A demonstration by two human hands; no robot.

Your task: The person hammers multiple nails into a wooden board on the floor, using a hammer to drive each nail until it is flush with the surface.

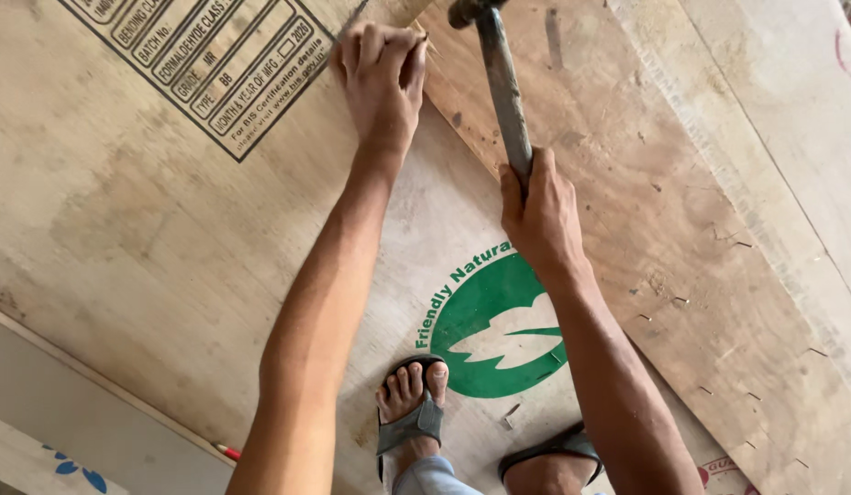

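My right hand point(538, 215) grips the lower handle of a hammer point(502, 82), whose dark head sits near the top edge of the view. My left hand point(381, 73) is closed with pinched fingertips at the edge of a darker plywood strip point(646, 183), where it meets the large pale plywood sheet point(150, 229). What the fingers pinch is too small to tell; it could be a nail. The hammer head hangs just right of and above those fingertips.
I stand on the pale sheet in grey sandals point(412, 422), beside a round green leaf mark point(494, 330). Several small nails or staples point(678, 300) stick out of the darker strip. A red pencil point(226, 450) lies at the sheet's lower left edge.
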